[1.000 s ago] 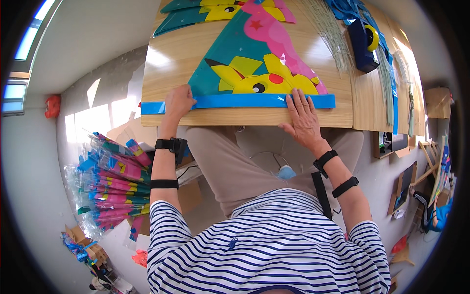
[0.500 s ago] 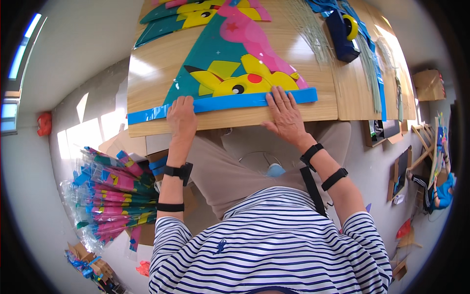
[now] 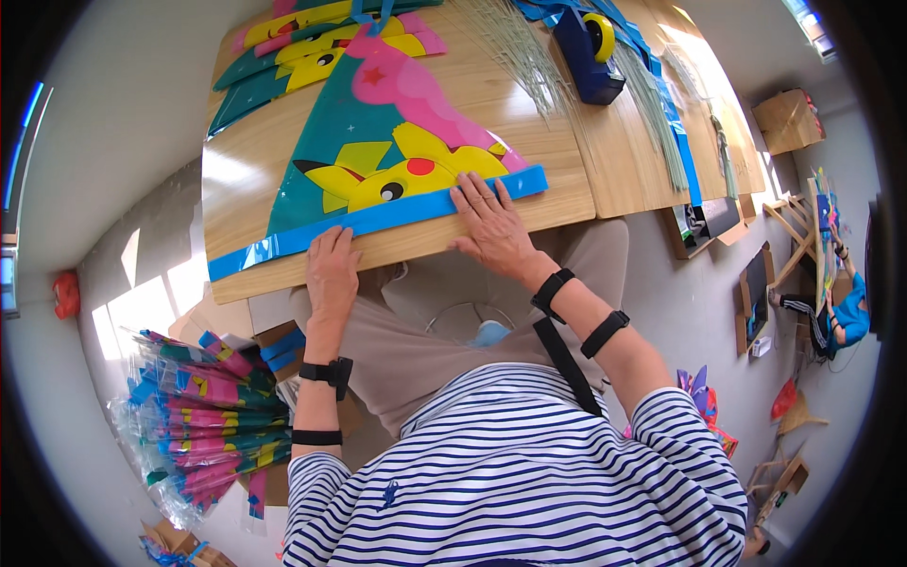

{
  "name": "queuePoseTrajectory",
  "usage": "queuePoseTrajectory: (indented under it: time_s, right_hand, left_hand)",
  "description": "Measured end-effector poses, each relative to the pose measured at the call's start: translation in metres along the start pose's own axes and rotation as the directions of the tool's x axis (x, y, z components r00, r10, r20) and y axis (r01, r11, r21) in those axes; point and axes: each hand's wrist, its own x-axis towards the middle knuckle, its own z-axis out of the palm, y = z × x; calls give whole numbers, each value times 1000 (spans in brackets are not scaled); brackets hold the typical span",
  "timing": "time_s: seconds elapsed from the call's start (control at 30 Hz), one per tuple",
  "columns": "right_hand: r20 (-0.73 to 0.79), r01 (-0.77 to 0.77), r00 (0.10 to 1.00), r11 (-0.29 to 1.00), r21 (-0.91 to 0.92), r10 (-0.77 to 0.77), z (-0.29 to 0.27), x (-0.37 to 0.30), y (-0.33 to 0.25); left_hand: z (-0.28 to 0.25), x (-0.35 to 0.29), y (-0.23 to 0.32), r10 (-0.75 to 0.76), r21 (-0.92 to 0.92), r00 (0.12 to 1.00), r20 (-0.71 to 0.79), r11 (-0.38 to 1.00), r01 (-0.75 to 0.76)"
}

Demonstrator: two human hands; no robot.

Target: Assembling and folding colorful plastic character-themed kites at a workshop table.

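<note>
A triangular plastic sheet in teal and pink, printed with a yellow cartoon figure, lies on the wooden table with its point turned away from me. Along its near edge runs a long blue strip, longer than the edge at both ends. My left hand rests its fingertips on the strip left of the middle, fingers stretched out and close together. Farther right, my right hand lies flat with fingers apart, its fingertips on the strip and the sheet's edge. Neither hand grips anything.
More printed sheets lie at the far left of the table. A blue tape dispenser stands among thin clear rods and blue strips. Folded printed pieces in clear plastic are heaped at my left. A person in blue is at far right.
My view has turned, so the table now sits farther left and slightly tilted. My left hand's curled fingers have straightened along the strip. The right hand stays on the strip.
</note>
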Motion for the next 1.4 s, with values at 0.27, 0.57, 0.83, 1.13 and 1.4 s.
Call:
queuePoseTrajectory:
  time_s: [0.27, 0.57, 0.83, 1.13, 1.4]
  right_hand:
    - [-49, -135, 988, 979, 156, 144, -54, 5, 72]
    - [49, -233, 972, 940, 250, 228, -65, 0, 119]
    - [69, -252, 968, 919, 302, 243, -67, 2, 121]
    - [24, -226, 973, 933, 280, 229, -65, 0, 126]
    - [-26, -209, 975, 950, 232, 221, -65, 0, 119]
  left_hand:
    - [2, 1, -2, -2, -36, 999, -34, 999, 1]
    - [2, 3, -1, -6, -43, 1000, -18, 999, 6]
    - [-2, 2, 2, 0, -29, 999, -32, 1000, -1]
    - [-4, 5, 4, 17, -2, 1000, -15, 1000, -17]
    - [2, 0, -2, 12, 41, 1000, -19, 999, -12]
